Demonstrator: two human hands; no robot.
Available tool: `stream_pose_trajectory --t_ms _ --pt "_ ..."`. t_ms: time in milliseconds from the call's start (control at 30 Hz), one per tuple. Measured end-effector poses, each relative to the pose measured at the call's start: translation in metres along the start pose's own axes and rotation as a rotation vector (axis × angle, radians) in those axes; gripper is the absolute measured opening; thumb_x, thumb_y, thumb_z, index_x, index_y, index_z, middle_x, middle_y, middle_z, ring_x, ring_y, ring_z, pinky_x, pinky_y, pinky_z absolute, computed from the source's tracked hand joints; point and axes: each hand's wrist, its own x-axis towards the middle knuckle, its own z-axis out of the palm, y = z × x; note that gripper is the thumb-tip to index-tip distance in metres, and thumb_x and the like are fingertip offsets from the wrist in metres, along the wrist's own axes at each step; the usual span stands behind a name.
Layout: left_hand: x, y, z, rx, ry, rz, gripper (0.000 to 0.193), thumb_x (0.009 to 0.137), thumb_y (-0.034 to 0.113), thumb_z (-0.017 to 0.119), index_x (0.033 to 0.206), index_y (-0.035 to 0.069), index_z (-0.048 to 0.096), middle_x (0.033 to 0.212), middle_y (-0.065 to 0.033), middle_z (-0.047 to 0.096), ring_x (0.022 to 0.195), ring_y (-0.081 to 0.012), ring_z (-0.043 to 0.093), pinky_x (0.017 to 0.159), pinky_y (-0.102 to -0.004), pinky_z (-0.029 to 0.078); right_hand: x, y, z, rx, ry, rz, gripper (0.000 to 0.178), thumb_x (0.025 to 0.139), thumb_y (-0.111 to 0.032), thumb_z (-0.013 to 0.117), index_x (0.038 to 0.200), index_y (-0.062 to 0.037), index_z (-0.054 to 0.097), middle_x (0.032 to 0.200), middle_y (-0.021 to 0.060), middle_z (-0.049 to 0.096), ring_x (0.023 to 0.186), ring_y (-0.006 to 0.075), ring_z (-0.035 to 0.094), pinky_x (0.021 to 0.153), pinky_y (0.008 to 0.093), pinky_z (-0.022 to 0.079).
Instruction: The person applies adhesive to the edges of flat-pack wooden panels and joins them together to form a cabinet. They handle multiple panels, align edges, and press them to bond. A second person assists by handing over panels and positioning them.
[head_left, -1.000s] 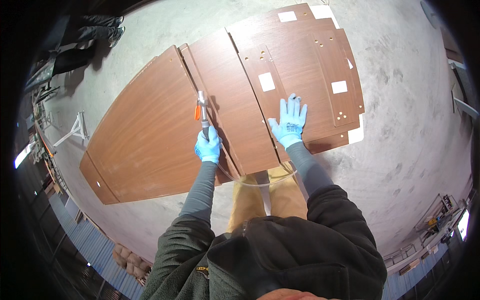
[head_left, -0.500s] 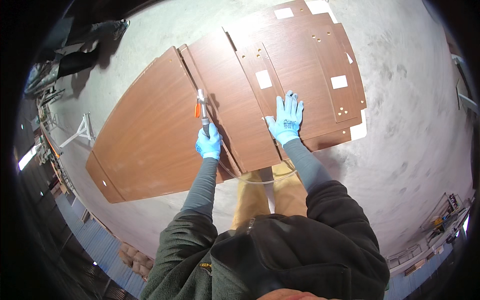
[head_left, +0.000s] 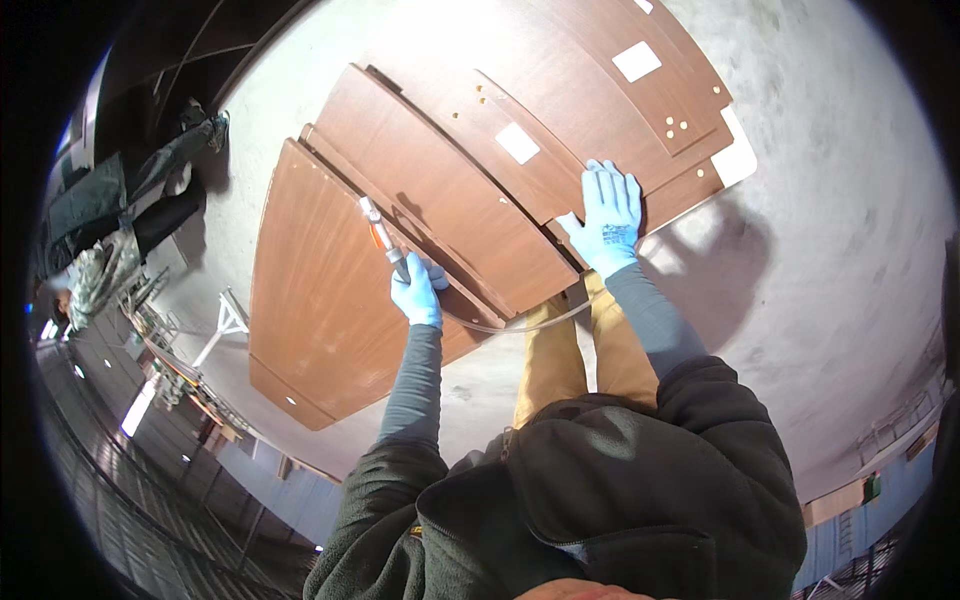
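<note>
My left hand (head_left: 417, 292) is closed around the dark grip of an air gun (head_left: 384, 238) with a silver head and an orange lever. A thin clear hose (head_left: 470, 325) trails from its grip toward my legs. The gun is over the gap by the large curved brown wood-look panel (head_left: 310, 290); whether its tip touches the panel is not clear. Gloved in light blue, my right hand (head_left: 608, 220) lies open, fingers extended, near the front edge of the stacked brown panels (head_left: 450, 180).
Smaller strips with holes and white labels (head_left: 517, 143) lie on the panels. A pale metal stand (head_left: 222, 325) is at left on the grey floor (head_left: 800, 270). Another person's dark-clothed legs (head_left: 165, 185) show at far left.
The view has shifted and turned, so the panels sit differently in it. The air gun now tilts further left. My right hand still lies on the panels, closer to their front edge.
</note>
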Motion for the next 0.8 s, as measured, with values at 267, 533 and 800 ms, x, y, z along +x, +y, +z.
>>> stream_pose_trajectory --t_ms 267,533,800 --pt "-0.055 0.003 0.020 0.513 -0.341 0.390 0.009 0.092 0.007 0.067 0.097 0.000 0.067 0.089 -0.0128 0.074 0.079 -0.0224 0.072 0.076 -0.0387 0.058 -0.046 0.025 0.000 0.082 0.058 0.389 0.064 0.072 -0.033 0.086 0.124 -0.0082 0.057 0.124 0.0157 0.060 0.118 0.0351 0.056 0.102 0.0496 0.045" --pt "-0.076 0.023 0.086 1.033 -1.350 1.139 0.012 0.071 0.019 0.072 0.076 0.008 0.069 0.142 -0.0129 0.063 0.138 -0.0371 0.052 0.117 -0.0566 0.035 -0.053 0.041 0.009 0.426 -0.108 0.522 0.053 0.082 -0.028 0.080 0.123 -0.0028 0.059 0.120 0.0210 0.063 0.115 0.0400 0.058 0.094 0.0497 0.050" --pt "-0.065 0.014 0.094 0.979 -1.510 1.058 0.028 0.071 0.023 0.071 0.089 0.003 0.076 0.136 -0.0136 0.064 0.134 -0.0367 0.053 0.116 -0.0529 0.039 -0.038 0.045 0.007 0.158 -0.340 0.123 0.033 0.088 -0.029 0.071 0.114 -0.0116 0.060 0.099 0.0132 0.068 0.090 0.0310 0.069 0.073 0.0463 0.055"
